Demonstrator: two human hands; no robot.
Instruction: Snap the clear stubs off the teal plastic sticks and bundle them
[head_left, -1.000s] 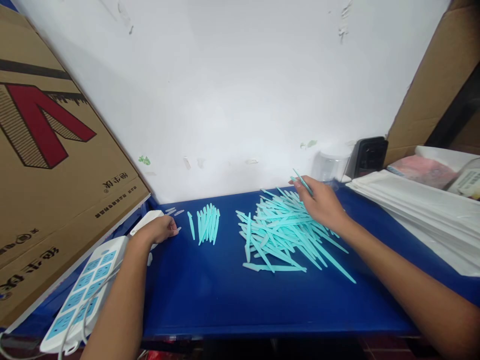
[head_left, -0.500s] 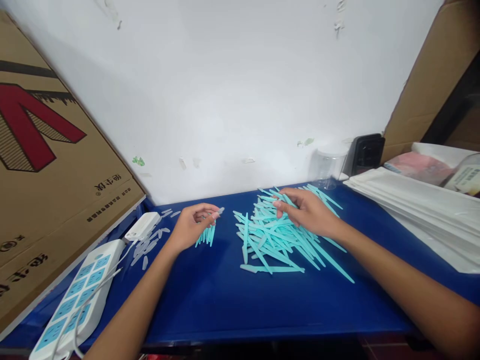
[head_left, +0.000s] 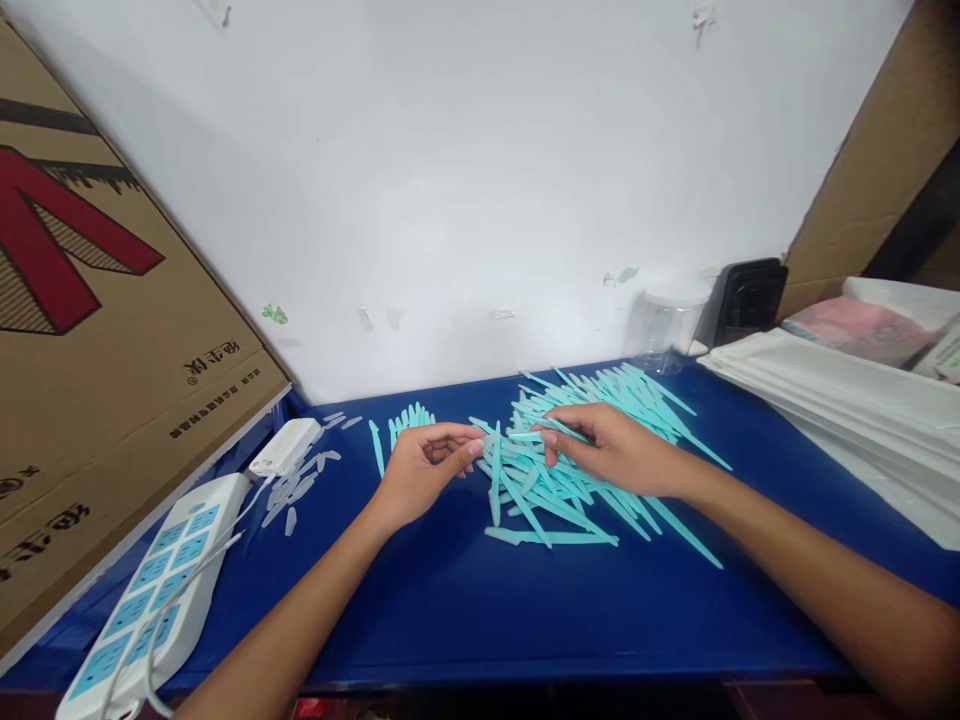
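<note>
My left hand pinches a small translucent blade cap between thumb and fingertips. Facing it, my right hand grips a turquoise eyebrow razor, whose end points left toward the cap. The two ends are very close; whether they touch I cannot tell. Beneath and around the right hand spreads a big loose pile of turquoise eyebrow razors. Behind the left hand lies a smaller, neater row of razors, partly hidden by that hand. Loose translucent caps are scattered at the left.
A white power strip with cables and a white adapter lie on the blue table at left. A printed carton stands beyond them. Back right are a clear jar, a black object and stacked white sheets.
My left hand has moved right with the cap, uncovering more of the small razor row. A razor now shows in my right hand, pointing left; the hands are closer together.
</note>
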